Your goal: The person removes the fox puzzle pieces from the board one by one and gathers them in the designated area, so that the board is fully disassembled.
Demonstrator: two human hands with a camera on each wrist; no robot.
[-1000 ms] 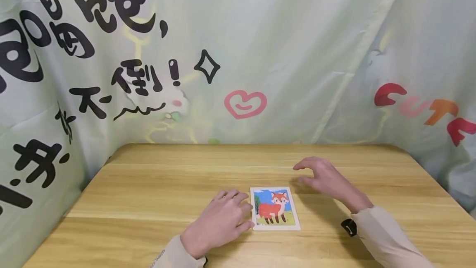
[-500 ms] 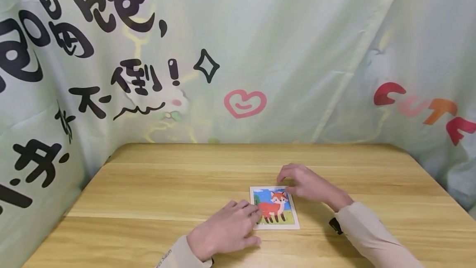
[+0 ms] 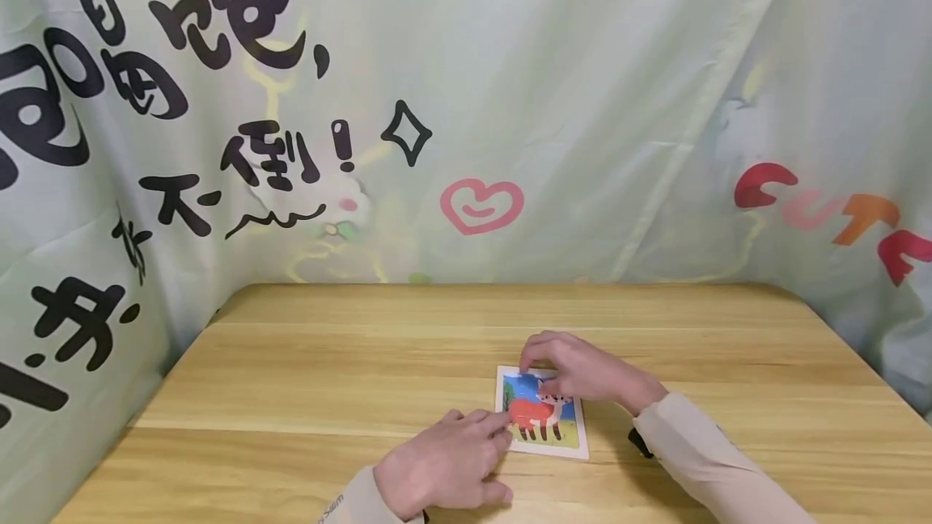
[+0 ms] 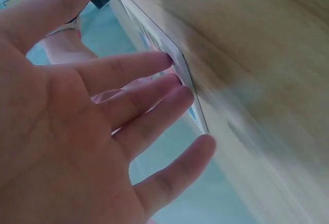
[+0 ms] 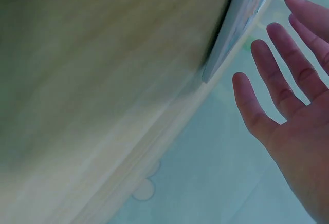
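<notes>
A fox card (image 3: 542,420) is laid flat on the tabletop (image 3: 291,378), near the front edge and slightly right of centre. The card is printed with an orange fox on a blue and green ground inside a white border.

The left hand (image 3: 444,467) is placed palm down on the tabletop at the card's left side. Its fingers (image 3: 489,420) are held straight and slightly spread, and the foremost fingertips are set on the card's left edge. In the left wrist view the fingers (image 4: 139,88) are seen extended, with the tips against the thin edge of the card (image 4: 177,75). Nothing is clasped by this grip; it is held apart.

The right hand (image 3: 582,370) is positioned over the card's upper right part, so that the fox's head is covered. Its fingers are bent downward, with the tips at the card's top edge and surface. Whether contact is made cannot be told from the head view. In the right wrist view the fingers (image 5: 280,80) are shown straight and spread, just beside the card (image 5: 241,23), with nothing enclosed.

Both forearms are covered by beige sleeves (image 3: 721,467). A printed cloth (image 3: 466,103) is hung behind the tabletop and along both sides; black characters, a pink heart (image 3: 480,204) and coloured letters are shown on it.
</notes>
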